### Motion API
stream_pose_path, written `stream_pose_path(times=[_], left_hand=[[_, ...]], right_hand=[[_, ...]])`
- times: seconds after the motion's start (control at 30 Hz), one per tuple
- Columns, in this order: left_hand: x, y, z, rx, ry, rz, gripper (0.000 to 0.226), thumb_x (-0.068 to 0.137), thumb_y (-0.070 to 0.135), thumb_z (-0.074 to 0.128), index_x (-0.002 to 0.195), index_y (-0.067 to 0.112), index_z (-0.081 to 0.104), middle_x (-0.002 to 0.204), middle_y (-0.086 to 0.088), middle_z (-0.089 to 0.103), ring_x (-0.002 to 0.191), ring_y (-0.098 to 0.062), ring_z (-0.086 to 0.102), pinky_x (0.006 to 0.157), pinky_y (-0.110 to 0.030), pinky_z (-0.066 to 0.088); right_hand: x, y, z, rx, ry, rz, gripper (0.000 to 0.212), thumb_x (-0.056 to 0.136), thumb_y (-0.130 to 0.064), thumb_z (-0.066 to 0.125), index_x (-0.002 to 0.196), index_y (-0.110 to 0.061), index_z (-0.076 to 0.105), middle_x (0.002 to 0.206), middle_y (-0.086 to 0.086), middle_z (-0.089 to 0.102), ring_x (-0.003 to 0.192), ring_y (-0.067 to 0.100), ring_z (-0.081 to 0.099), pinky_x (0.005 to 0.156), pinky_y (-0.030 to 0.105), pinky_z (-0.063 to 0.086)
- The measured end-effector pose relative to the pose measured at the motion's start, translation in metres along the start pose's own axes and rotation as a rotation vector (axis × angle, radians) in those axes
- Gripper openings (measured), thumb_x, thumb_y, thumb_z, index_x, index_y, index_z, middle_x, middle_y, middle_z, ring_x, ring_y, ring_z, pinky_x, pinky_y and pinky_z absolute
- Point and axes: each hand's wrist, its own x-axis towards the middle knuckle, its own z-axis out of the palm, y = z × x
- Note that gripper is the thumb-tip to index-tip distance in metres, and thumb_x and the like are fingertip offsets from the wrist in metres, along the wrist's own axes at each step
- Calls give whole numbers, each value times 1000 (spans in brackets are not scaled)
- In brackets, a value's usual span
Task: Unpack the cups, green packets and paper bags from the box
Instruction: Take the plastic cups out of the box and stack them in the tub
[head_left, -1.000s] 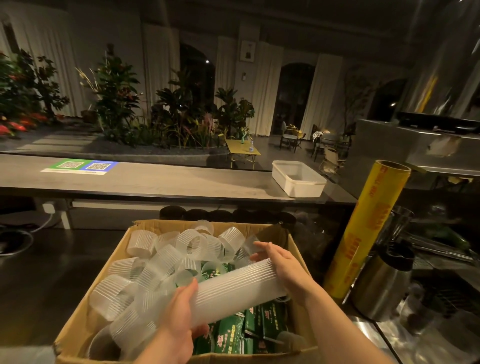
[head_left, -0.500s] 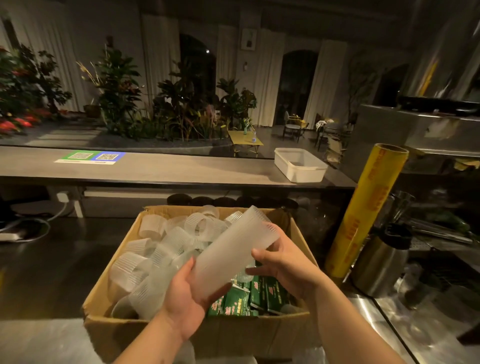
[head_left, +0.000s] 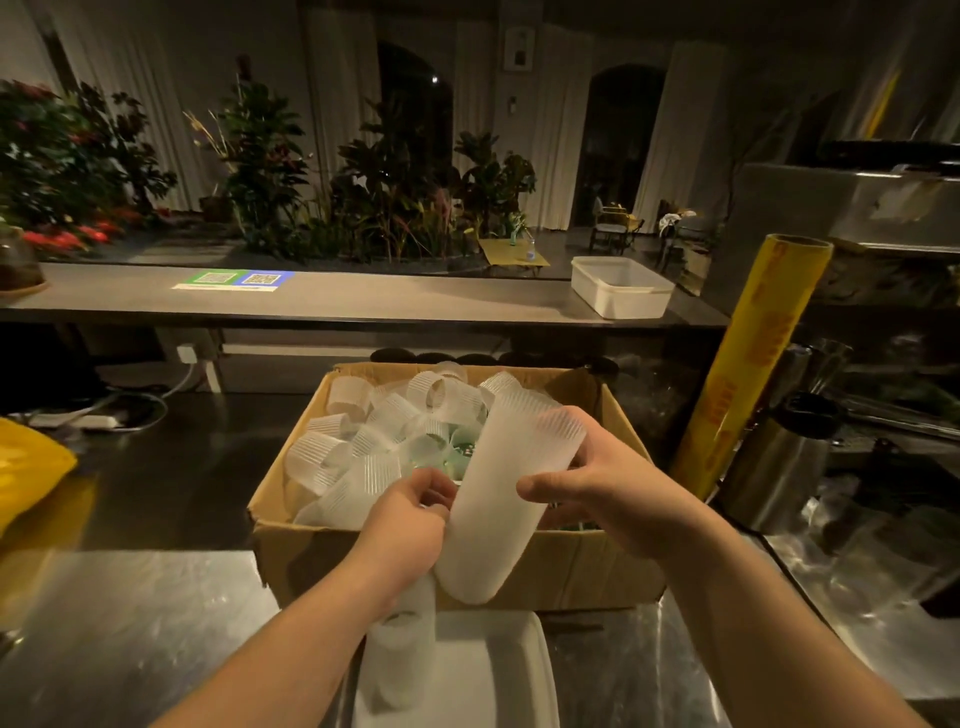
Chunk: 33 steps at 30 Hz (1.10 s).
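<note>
An open cardboard box (head_left: 582, 566) stands on the steel counter. Several sleeves of frosted ribbed cups (head_left: 358, 441) fill its left side, and a patch of green packets (head_left: 460, 457) shows between them. Both hands hold one long stack of frosted cups (head_left: 498, 499), tilted, with its bottom end over the box's near wall. My left hand (head_left: 410, 525) grips its lower left side. My right hand (head_left: 597, 493) grips its right side, thumb across the front. Another stack of cups (head_left: 402, 654) stands below my left forearm beside a white tray (head_left: 488, 670).
A tall yellow roll of cling film (head_left: 753, 364) and a steel flask (head_left: 779, 467) stand right of the box. A yellow bag (head_left: 26, 467) lies at the far left. A white tub (head_left: 621, 286) sits on the raised ledge behind. Cables lie left of the box.
The stack of cups has been lifted out of the box and swung from lying flat to nearly upright, toward me. The view has pulled back, so the tray and the other stack now show.
</note>
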Motion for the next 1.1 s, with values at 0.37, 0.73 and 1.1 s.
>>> stream_pose_path(times=[0.37, 0.73, 1.1], left_hand=[[-7, -13, 8, 136, -133, -4, 14, 96, 13, 58, 98, 22, 68, 96, -9, 74, 92, -32, 72, 80, -48, 64], [0, -43, 16, 721, -175, 108, 14, 95, 31, 64, 107, 32, 71, 99, 10, 69, 94, -13, 65, 88, -30, 54], [9, -44, 22, 915, -196, 192, 22, 90, 40, 69, 110, 35, 63, 93, 14, 63, 90, -13, 62, 83, -30, 54]], right_hand=[[-19, 56, 38, -311, 12, 249, 95, 67, -19, 94, 141, -36, 39, 131, -13, 53, 121, 16, 56, 94, 38, 59], [-22, 128, 72, -466, 116, 404, 88, 72, -20, 91, 142, -19, 38, 133, -2, 55, 117, 15, 56, 86, 28, 58], [-13, 143, 60, -467, 37, 419, 93, 73, -26, 90, 148, -20, 35, 140, -3, 51, 128, 17, 52, 93, 26, 53]])
